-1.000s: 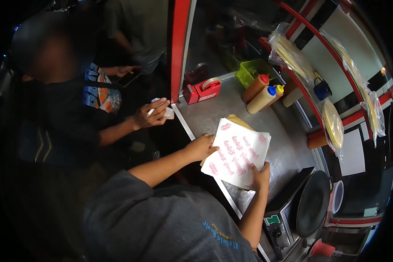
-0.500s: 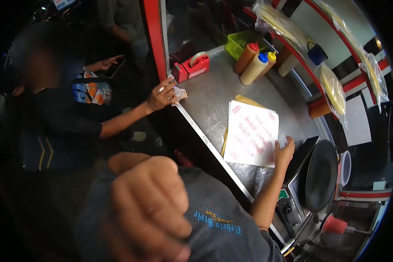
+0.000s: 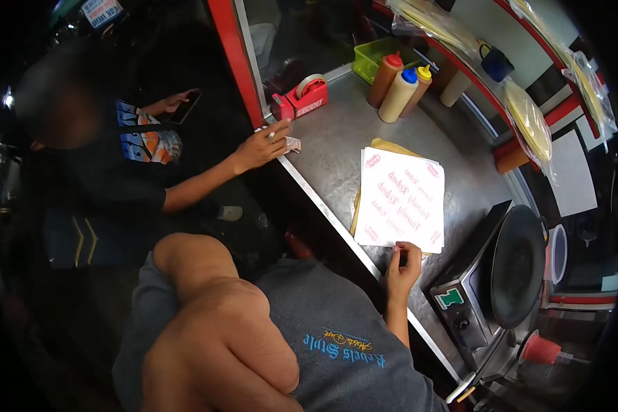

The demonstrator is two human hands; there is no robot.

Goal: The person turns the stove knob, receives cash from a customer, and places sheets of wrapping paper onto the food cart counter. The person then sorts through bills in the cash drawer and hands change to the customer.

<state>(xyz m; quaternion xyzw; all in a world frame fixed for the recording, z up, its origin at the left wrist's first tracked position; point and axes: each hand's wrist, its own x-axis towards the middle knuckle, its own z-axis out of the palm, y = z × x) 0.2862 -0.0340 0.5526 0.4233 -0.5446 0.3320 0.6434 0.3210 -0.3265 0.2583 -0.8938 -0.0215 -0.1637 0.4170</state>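
Note:
A stack of white paper with red print lies on the metal counter, over a brown sheet that shows at its edges. My right hand is at the near edge of the stack, thumb and bent forefinger pinching the paper there. Very close to the camera, my left hand looms large at the lower left, fingers folded. Its fingertips and anything in them are hidden.
A person's hand holds a crumpled note at the counter edge, beside a red tape dispenser. Sauce bottles and a green basket stand behind. A black round pan is at right; wrapped flatbreads hang above.
My left hand has let go of the paper and come up close to the camera. The paper lies flat, and my right hand has moved to its near edge. The other person's hand has reached the counter.

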